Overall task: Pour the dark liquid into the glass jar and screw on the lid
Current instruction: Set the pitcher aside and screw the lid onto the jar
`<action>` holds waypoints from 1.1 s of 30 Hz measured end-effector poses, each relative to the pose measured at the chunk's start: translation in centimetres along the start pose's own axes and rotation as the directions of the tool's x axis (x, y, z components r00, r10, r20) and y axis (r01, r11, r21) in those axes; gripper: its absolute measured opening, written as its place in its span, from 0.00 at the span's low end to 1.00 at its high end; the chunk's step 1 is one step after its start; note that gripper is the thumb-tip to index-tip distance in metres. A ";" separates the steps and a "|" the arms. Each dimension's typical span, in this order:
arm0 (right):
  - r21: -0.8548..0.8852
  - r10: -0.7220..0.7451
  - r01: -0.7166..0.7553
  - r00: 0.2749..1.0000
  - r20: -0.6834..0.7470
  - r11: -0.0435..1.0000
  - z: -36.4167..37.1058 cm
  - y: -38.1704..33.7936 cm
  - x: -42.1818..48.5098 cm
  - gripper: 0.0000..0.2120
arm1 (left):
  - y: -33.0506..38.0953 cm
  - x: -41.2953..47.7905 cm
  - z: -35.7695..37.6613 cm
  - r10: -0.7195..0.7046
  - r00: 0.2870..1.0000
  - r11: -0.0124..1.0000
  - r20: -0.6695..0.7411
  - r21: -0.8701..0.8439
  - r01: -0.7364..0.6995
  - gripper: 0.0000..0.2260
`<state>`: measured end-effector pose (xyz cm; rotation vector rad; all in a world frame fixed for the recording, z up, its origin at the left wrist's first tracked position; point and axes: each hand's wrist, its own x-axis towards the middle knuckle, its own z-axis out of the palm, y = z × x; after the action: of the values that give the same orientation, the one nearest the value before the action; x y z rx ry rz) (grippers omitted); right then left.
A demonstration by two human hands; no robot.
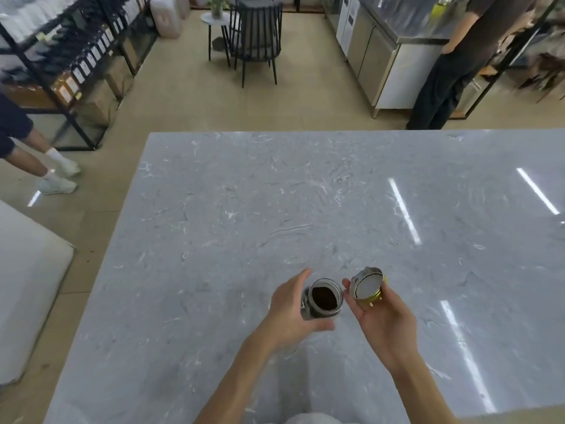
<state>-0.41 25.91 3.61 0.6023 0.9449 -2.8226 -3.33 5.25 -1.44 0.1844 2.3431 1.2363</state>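
Note:
A small glass jar (324, 298) stands upright on the grey marble table (275, 209), its mouth uncovered and dark contents filling it. My left hand (290, 310) is wrapped around the jar's left side, thumb in front and fingers behind. My right hand (382, 316) holds a gold-rimmed metal lid (367, 284) just to the right of the jar's mouth. The lid is tilted, its pale inner face turned toward me, and it is apart from the jar.
The table's left edge runs diagonally at the left, with tan floor beyond. A white padded object (27, 286) sits at the far left. One person stands past the far right of the table, another person's legs show at left. Black chairs and shelves stand far back.

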 end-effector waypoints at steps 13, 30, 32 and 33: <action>-0.859 -0.037 0.179 0.982 0.184 0.479 1.0 -0.8 -0.3 0.26 | -1.7 1.0 2.0 0.065 0.997 0.998 -0.042 -0.004 -0.065 0.45; -0.644 0.438 0.564 0.820 0.368 -0.516 6.2 -1.4 3.2 0.31 | -1.4 0.8 1.4 0.006 1.000 0.992 -0.012 -0.123 -0.007 0.40; -0.626 0.474 0.590 0.800 0.369 -0.509 6.1 -1.7 3.6 0.31 | -1.4 0.8 1.3 0.011 1.000 0.993 -0.004 -0.117 -0.012 0.40; -0.611 0.487 0.602 0.791 0.370 -0.514 6.1 -1.7 3.7 0.31 | -1.4 0.8 1.3 0.015 1.000 0.993 -0.001 -0.119 -0.015 0.40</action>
<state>-6.24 23.76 7.53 -0.7895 2.5491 -0.4139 -3.22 5.68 -3.49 0.1624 2.2637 1.3792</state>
